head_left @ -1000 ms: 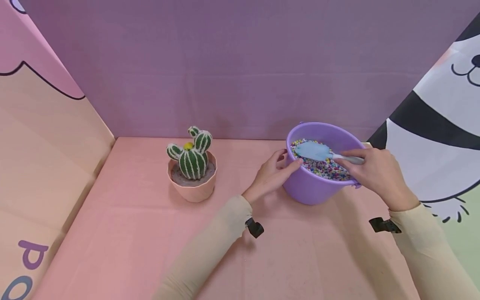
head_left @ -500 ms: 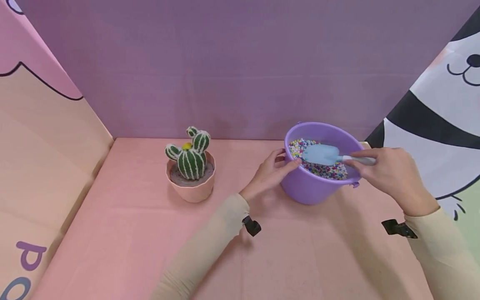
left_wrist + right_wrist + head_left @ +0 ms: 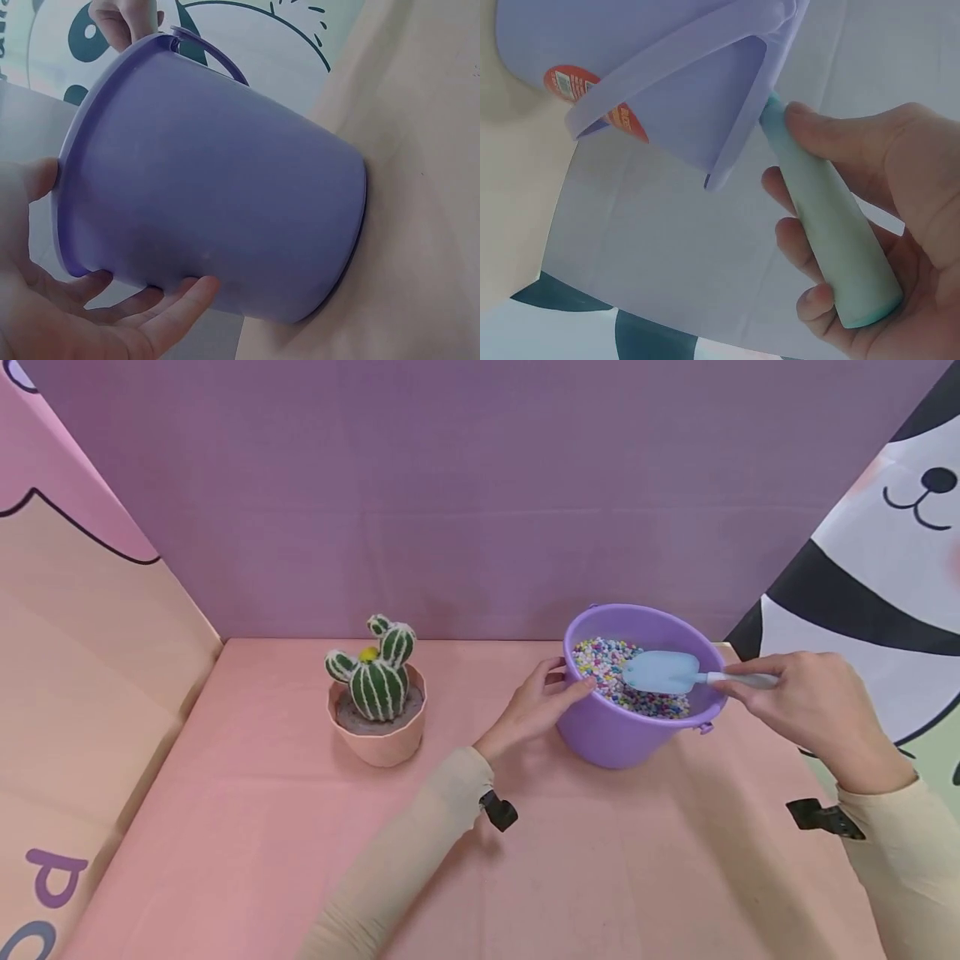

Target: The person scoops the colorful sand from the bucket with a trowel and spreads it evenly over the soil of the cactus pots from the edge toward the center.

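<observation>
We see the left hand (image 3: 536,703) holding the purple bucket (image 3: 611,739) on the pink tabletop (image 3: 450,877), its thumb at the rim and its fingers spaced along the outer wall. We see the right hand (image 3: 821,706) gripping the handle (image 3: 832,217) of the blue scoop (image 3: 662,672), fingers curled round it, the blade over the coloured beads (image 3: 606,652) inside the bucket.

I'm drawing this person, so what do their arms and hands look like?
The left sleeve and right sleeve are long, plain and cream-coloured, ending near the wrists. The left hand and right hand wear no gloves. A small black piece shows by the left wrist, another black piece by the right.
</observation>
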Available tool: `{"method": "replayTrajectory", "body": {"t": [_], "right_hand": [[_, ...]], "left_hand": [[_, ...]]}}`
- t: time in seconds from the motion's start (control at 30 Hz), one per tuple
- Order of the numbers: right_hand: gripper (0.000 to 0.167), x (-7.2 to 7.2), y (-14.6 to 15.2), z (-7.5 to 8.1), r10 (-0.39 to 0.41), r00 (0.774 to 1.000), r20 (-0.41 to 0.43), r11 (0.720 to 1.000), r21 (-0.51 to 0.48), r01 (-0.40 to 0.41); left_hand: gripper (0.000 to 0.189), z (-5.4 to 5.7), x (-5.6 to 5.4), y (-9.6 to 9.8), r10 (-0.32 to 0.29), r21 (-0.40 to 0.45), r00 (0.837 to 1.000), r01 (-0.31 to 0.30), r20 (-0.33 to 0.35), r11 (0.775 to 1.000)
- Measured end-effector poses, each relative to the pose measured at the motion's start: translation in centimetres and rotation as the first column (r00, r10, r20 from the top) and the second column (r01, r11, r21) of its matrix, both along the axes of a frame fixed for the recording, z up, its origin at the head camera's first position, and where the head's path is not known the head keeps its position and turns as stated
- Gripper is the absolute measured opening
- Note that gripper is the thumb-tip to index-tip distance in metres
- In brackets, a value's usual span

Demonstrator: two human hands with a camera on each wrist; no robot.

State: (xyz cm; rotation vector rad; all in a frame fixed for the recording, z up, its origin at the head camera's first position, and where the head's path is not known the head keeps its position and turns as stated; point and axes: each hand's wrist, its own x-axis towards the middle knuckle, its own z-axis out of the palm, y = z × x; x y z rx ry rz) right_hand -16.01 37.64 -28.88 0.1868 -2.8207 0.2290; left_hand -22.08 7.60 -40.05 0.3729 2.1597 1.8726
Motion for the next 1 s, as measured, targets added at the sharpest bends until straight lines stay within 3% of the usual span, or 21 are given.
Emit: {"method": "replayTrajectory", "body": {"t": [0.17, 0.3, 0.5, 0.67, 1.0], "right_hand": [[0.043, 0.2, 0.0, 0.2, -0.017, 0.999, 0.033, 1.0, 0.024, 0.016], [0.04, 0.2, -0.1, -0.2, 0.007, 1.0, 0.007, 1.0, 0.024, -0.007], [0.038, 0.0, -0.1, -0.6, 0.023, 1.0, -0.015, 0.999, 0.027, -0.023], [0.035, -0.2, -0.1, -0.9, 0.056, 0.997, -0.051, 0.998, 0.031, -0.055], [0.026, -2.0, -1.1, -2.8, 0.153, 0.979, -0.133, 0.988, -0.016, -0.156]], "left_hand": [[0.075, -0.1, -0.2, 0.0, -0.002, 0.003, 1.0, 0.002, -0.004, 1.0], [0.079, -0.1, -0.1, -0.1, 0.007, 0.008, 1.0, -0.007, -0.009, 1.0], [0.082, 0.0, -0.1, -0.1, 0.029, 0.0, 0.996, -0.029, -0.089, 1.0], [0.078, 0.0, -0.2, -0.2, 0.01, -0.004, 0.99, -0.01, -0.142, 1.0], [0.077, -0.1, -0.3, -0.3, -0.016, 0.034, 0.991, 0.021, -0.132, 0.999]]}}
